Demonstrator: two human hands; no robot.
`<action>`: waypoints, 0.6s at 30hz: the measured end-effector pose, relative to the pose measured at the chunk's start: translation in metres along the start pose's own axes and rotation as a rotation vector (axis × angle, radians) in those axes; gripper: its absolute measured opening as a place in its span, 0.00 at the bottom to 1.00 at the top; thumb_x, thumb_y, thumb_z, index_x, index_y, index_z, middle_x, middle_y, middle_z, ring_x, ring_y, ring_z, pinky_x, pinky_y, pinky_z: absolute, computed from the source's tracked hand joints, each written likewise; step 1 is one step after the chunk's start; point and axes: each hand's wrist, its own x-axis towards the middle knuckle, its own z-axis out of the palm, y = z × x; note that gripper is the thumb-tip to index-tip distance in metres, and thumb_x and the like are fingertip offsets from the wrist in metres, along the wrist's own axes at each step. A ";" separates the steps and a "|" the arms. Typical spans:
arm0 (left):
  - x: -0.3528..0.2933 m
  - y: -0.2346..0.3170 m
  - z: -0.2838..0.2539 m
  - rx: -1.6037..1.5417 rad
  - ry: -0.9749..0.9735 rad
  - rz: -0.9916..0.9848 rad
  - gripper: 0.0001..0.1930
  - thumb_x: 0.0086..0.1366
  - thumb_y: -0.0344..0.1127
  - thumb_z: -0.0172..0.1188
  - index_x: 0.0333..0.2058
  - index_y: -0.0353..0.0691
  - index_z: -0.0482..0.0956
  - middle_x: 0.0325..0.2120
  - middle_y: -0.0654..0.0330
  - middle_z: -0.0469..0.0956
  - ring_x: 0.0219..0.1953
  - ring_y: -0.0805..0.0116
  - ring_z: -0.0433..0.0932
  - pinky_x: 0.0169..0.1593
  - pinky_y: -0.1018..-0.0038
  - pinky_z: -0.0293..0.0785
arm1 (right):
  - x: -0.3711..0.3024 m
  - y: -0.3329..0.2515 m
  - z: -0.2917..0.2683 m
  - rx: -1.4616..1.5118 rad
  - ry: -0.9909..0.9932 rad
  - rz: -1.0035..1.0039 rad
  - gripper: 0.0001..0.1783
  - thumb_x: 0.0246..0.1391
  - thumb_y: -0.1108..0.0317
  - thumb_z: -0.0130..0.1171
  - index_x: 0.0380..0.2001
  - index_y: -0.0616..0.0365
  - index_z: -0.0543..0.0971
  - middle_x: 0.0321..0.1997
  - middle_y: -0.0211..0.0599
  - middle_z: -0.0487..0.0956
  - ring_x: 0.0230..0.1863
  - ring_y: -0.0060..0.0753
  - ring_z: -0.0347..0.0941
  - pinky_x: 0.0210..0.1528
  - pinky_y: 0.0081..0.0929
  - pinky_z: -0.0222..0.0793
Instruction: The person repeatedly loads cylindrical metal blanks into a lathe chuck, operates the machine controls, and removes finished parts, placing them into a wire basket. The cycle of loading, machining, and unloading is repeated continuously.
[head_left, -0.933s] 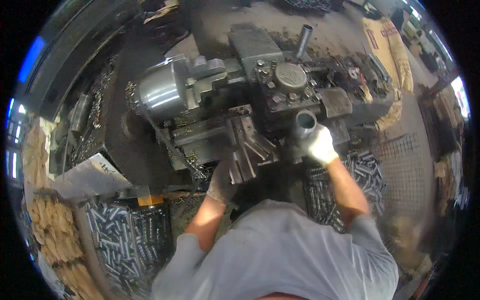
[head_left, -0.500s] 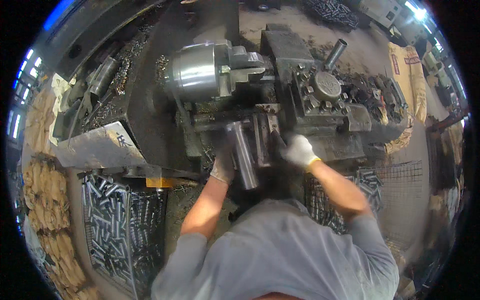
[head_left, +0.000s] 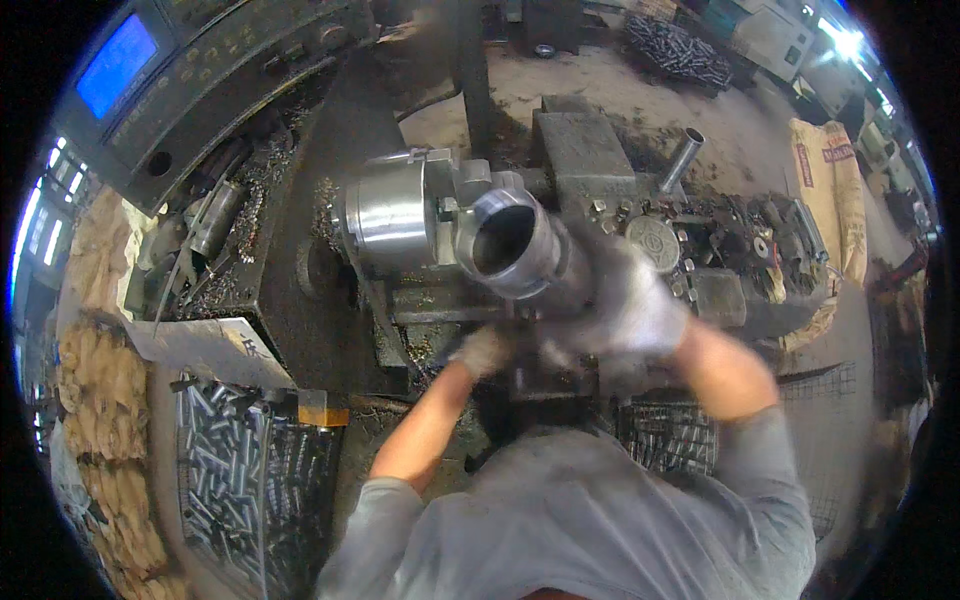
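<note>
A shiny metal tube (head_left: 541, 262) is raised in front of the lathe, its open end turned up toward me and to the left. My right hand (head_left: 640, 312), in a white glove and blurred by motion, is closed round the tube's lower right part. Below the tube, my left hand (head_left: 484, 351) reaches in low at the front of the machine, also gloved. Its fingers are lost in the dark there, and what they touch cannot be made out. Just behind the tube's mouth sits the lathe chuck (head_left: 395, 212) with its stepped jaws, partly covered.
Right of the chuck stands the tool post (head_left: 652, 243), with a thin upright tube (head_left: 683, 160) behind it. A wire basket of metal pieces (head_left: 225, 455) is at lower left, another basket (head_left: 672, 437) at lower right. A control panel (head_left: 225, 75) rises at upper left.
A tube that stood low by my left hand no longer shows there; a tube is now raised in my right hand. The left hand has shifted right. My view has tilted up.
</note>
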 end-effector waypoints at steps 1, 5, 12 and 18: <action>0.012 -0.002 0.006 0.156 -0.164 -0.120 0.38 0.73 0.54 0.55 0.74 0.41 0.58 0.69 0.40 0.66 0.68 0.46 0.71 0.67 0.60 0.71 | 0.017 0.004 -0.028 -0.256 0.013 -0.124 0.51 0.36 0.56 0.79 0.67 0.59 0.71 0.55 0.56 0.83 0.53 0.56 0.83 0.57 0.43 0.80; 0.012 -0.025 0.027 -0.401 0.753 0.169 0.24 0.70 0.33 0.64 0.63 0.38 0.71 0.48 0.48 0.83 0.50 0.56 0.83 0.56 0.62 0.79 | 0.115 0.054 -0.075 -0.914 0.021 -0.320 0.38 0.38 0.63 0.74 0.58 0.57 0.78 0.43 0.51 0.86 0.41 0.58 0.85 0.45 0.42 0.83; -0.125 -0.120 0.080 -0.846 0.794 -0.417 0.14 0.70 0.37 0.67 0.49 0.36 0.82 0.39 0.65 0.81 0.41 0.75 0.76 0.47 0.73 0.76 | 0.180 0.157 -0.034 -1.012 -0.686 0.078 0.30 0.36 0.54 0.76 0.44 0.58 0.85 0.38 0.49 0.87 0.41 0.53 0.86 0.44 0.46 0.82; -0.206 -0.201 0.132 -1.317 1.195 -0.802 0.24 0.68 0.35 0.69 0.60 0.35 0.76 0.46 0.55 0.82 0.41 0.62 0.82 0.40 0.67 0.81 | 0.187 0.183 0.004 -0.591 -0.709 0.099 0.38 0.40 0.47 0.77 0.52 0.57 0.81 0.46 0.53 0.86 0.47 0.53 0.84 0.47 0.44 0.78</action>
